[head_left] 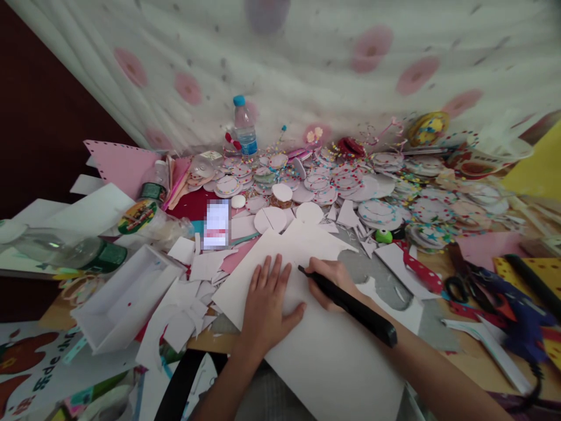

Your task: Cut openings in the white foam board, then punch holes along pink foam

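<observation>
A large sheet of white card lies at an angle in front of me, its far edge cut unevenly. My left hand rests flat on it with the fingers spread. In my right hand is a long black utility knife, gripped like a pen. Its narrow tip points left onto the card, just right of my left fingertips; whether it touches the surface I cannot tell. White card circles lie just beyond the sheet, and a white offcut with a curved edge is to the right.
Decorated round pieces are heaped along the back beside a water bottle. A phone stands left of the sheet, near a white box and a lying bottle. Scissors and a blue glue gun lie right.
</observation>
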The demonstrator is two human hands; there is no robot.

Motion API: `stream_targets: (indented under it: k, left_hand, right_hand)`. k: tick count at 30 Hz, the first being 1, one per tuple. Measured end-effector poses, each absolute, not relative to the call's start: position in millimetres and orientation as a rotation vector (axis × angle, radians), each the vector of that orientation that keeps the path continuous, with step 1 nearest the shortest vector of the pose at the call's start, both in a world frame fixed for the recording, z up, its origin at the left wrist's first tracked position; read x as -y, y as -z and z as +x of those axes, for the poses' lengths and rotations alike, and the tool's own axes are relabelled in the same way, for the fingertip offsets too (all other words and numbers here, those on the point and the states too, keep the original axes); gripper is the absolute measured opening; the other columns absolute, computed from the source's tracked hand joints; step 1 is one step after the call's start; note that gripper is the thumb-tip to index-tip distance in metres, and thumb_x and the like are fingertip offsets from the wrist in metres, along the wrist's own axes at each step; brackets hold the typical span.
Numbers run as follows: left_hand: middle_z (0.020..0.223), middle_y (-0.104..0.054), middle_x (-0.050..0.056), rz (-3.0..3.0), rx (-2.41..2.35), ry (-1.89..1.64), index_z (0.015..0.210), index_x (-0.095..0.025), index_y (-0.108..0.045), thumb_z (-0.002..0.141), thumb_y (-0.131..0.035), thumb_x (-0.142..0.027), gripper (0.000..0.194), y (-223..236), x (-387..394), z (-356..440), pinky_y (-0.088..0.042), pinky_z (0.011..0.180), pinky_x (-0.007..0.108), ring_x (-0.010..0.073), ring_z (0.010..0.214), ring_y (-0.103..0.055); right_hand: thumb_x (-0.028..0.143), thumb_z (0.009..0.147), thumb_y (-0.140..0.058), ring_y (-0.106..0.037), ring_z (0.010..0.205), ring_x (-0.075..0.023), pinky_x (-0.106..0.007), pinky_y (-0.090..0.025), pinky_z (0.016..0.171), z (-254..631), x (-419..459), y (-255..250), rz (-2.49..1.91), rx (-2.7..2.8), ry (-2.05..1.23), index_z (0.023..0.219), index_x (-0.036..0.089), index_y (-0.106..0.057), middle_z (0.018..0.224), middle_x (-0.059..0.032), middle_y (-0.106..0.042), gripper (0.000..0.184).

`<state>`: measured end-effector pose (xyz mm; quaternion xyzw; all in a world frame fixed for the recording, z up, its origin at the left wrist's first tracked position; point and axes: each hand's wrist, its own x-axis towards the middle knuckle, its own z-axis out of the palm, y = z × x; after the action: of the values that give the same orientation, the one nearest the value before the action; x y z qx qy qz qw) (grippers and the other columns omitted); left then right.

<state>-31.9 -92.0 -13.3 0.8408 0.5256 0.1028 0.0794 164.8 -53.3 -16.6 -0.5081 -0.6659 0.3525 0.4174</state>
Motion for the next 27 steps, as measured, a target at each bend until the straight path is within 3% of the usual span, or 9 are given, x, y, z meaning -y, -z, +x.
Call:
stream_targets:
  k: [3, 9, 15, 18, 21, 24, 27]
  left_hand:
    - [0.157, -0.020, 0.009, 2.519, -1.579, -0.307, 0.145, -0.018, -0.030, 0.082, -0.056, -0.047, 0.074, 13.9, 91.5, -32.3, -0.019, 0.116, 0.051, 0.0297, 0.144, -0.015]
    - [0.155, -0.026, 0.010, 2.532, -1.619, -0.276, 0.143, -0.029, -0.035, 0.081, -0.058, -0.047, 0.069, 10.6, 91.4, -25.2, -0.022, 0.112, 0.056, 0.0352, 0.142, -0.020]
    - [0.143, -0.041, 0.018, 2.594, -1.594, -0.169, 0.134, -0.023, -0.049, 0.079, -0.063, -0.044, 0.061, -5.1, 82.3, -17.5, -0.031, 0.103, 0.059, 0.0423, 0.132, -0.034]
    - [0.128, -0.053, 0.013, 2.580, -1.459, -0.262, 0.124, -0.026, -0.057, 0.080, -0.063, -0.040, 0.047, -12.8, 69.3, -26.1, -0.040, 0.097, 0.052, 0.0357, 0.120, -0.046]
    - [0.114, -0.059, 0.009, 2.408, -1.486, -0.545, 0.115, -0.024, -0.060, 0.082, -0.059, -0.034, 0.034, -13.5, 53.4, -45.1, -0.042, 0.097, 0.048, 0.0287, 0.111, -0.051]
    - [0.119, -0.055, 0.015, 2.247, -1.671, -0.730, 0.119, -0.016, -0.054, 0.084, -0.053, -0.026, 0.037, -8.3, 40.6, -66.5, -0.035, 0.101, 0.054, 0.0312, 0.117, -0.047]
    - [0.114, -0.060, 0.014, 2.131, -1.692, -0.756, 0.118, -0.015, -0.054, 0.083, -0.053, -0.025, 0.037, -4.0, 34.0, -80.9, -0.041, 0.096, 0.051, 0.0294, 0.109, -0.053]
  right_hand:
    - [0.018, 0.069, -0.062, -0.052, 0.049, -0.0157, -0.029, -0.040, 0.049, 165.3, 57.9, 14.3, -1.122, 1.787, -0.845, 0.075, 0.027, -0.061, 0.059, 0.0011, -0.058, 0.010]
    - [0.025, 0.081, -0.057, -0.052, 0.059, -0.0172, -0.029, -0.041, 0.052, 171.0, 56.3, 23.2, -1.247, 1.364, -0.596, 0.086, 0.023, -0.055, 0.068, -0.0003, -0.057, 0.006]
    - [0.027, 0.082, -0.059, -0.056, 0.068, -0.0175, -0.030, -0.044, 0.060, 170.1, 51.9, 29.0, -1.264, 1.310, -0.649, 0.087, 0.022, -0.057, 0.077, -0.0013, -0.060, 0.008]
    - [0.028, 0.082, -0.059, -0.056, 0.068, -0.0185, -0.031, -0.043, 0.059, 168.7, 53.0, 29.2, -1.260, 1.296, -0.641, 0.086, 0.023, -0.057, 0.075, -0.0014, -0.059, 0.008]
    - [0.029, 0.083, -0.058, -0.054, 0.065, -0.0184, -0.030, -0.042, 0.057, 169.2, 53.3, 30.1, -1.260, 1.261, -0.606, 0.088, 0.023, -0.056, 0.073, -0.0011, -0.058, 0.009]
    - [0.030, 0.084, -0.058, -0.053, 0.065, -0.0178, -0.030, -0.041, 0.056, 169.9, 53.3, 31.2, -1.258, 1.243, -0.586, 0.089, 0.022, -0.055, 0.073, -0.0008, -0.057, 0.010]
    - [0.030, 0.083, -0.059, -0.051, 0.063, -0.0167, -0.029, -0.039, 0.055, 168.4, 54.1, 30.8, -1.242, 1.250, -0.585, 0.088, 0.021, -0.056, 0.072, -0.0004, -0.056, 0.011]
